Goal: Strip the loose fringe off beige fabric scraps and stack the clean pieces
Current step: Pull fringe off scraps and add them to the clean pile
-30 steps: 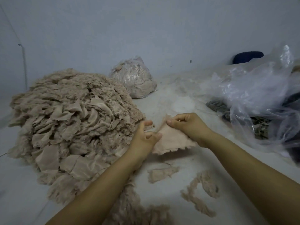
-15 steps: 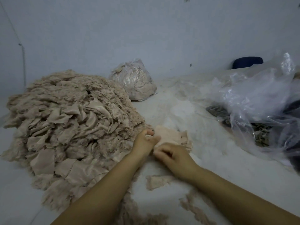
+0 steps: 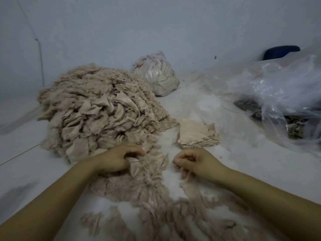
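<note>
Both hands had left the clean stack [image 3: 197,134]. Left hand [image 3: 118,159] gripped a fresh scrap [image 3: 147,164]; right hand [image 3: 194,162], alongside, was clenched, contents indiscernible. Fringe-stripping seemingly next.

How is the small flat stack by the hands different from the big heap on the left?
The small stack is low and flat, its pieces laid on one another; the big heap is a tall, tumbled mound. The stack's top looks smooth and pinkish, while the heap is crumpled and fuzzy with fringe. The stack lies apart on the white surface; the heap reaches the left hand. Both are beige fabric.
</note>
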`<state>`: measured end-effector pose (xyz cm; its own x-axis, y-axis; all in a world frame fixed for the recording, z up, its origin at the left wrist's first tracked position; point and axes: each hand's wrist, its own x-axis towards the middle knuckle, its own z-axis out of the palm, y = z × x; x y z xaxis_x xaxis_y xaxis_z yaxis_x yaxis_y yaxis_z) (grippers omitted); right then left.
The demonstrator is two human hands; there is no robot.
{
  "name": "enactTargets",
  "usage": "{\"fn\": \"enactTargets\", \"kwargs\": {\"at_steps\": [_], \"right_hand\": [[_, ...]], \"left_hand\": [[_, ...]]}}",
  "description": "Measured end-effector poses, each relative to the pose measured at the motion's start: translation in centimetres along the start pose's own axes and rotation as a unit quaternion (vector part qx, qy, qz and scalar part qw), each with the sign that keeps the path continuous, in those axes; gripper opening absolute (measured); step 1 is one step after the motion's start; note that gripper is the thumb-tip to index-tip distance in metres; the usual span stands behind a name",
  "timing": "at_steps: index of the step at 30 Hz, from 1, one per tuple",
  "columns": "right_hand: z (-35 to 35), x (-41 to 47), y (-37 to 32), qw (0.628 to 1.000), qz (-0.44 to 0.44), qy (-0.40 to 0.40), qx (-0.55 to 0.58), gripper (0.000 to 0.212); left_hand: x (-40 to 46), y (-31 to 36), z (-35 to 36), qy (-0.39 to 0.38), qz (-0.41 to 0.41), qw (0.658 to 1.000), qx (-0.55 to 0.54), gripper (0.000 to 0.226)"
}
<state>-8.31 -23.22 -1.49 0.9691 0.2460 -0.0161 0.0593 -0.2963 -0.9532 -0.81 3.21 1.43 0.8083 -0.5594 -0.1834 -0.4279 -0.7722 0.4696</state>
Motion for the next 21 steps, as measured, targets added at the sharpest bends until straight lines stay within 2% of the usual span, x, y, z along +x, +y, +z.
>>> {"fn": "enactTargets", "kwargs": {"at_steps": [1,3,5,6,7,8,9,12,14,16,18,19,21], "right_hand": [[1.3,0.8,-0.3,1.000,-0.011,0.001,-0.019,0.004],[3.6,2.2,-0.7,0.994,-0.029,-0.009,-0.101,0.026],[5.0,3.1,-1.1,0.973,-0.041,-0.024,-0.228,0.053],[5.4,3.3,-1.3,0.958,-0.050,-0.036,-0.280,0.050],[5.4,3.4,-1.4,0.949,-0.062,-0.046,-0.307,0.037],[5.1,3.3,-1.3,0.947,-0.065,-0.051,-0.310,0.024],[4.5,3.1,-1.1,0.955,-0.056,-0.046,-0.288,0.020],[2.4,1.8,-0.6,0.991,0.010,0.000,-0.135,0.026],[1.2,0.6,-0.3,0.995,0.053,0.009,-0.079,0.029],[0.5,-0.2,-0.2,0.993,0.074,-0.009,-0.095,0.030],[0.3,-0.3,-0.7,0.984,0.046,0.013,-0.169,0.017],[0.5,-0.1,-0.9,0.984,0.017,0.042,-0.172,0.021],[1.7,0.1,-2.1,0.993,-0.027,0.059,-0.101,0.040]], "left_hand": [[-0.2,-0.7,0.3,0.001,0.015,0.997,0.082,0.045],[-0.6,-1.8,0.8,0.050,0.021,0.986,0.158,0.045],[-1.1,-2.1,1.1,0.111,0.021,0.988,0.108,0.026],[-1.3,-2.1,1.2,0.130,0.025,0.990,0.050,0.014],[-1.5,-2.1,1.2,0.148,0.028,0.988,-0.013,0.016],[-1.7,-2.0,1.0,0.167,0.021,0.983,-0.073,0.022],[-2.0,-2.1,0.7,0.179,0.009,0.975,-0.132,0.023],[-2.9,-2.0,0.3,0.136,-0.029,0.956,-0.258,0.018],[-3.0,-1.3,0.8,0.095,-0.038,0.946,-0.306,0.018],[-2.8,-0.3,1.3,0.100,-0.039,0.942,-0.318,0.020],[-2.5,0.8,1.2,0.105,-0.027,0.947,-0.303,0.026],[-2.2,1.4,1.1,0.097,-0.015,0.950,-0.295,0.030],[-1.7,2.8,1.1,0.082,0.007,0.960,-0.268,0.031]]}}
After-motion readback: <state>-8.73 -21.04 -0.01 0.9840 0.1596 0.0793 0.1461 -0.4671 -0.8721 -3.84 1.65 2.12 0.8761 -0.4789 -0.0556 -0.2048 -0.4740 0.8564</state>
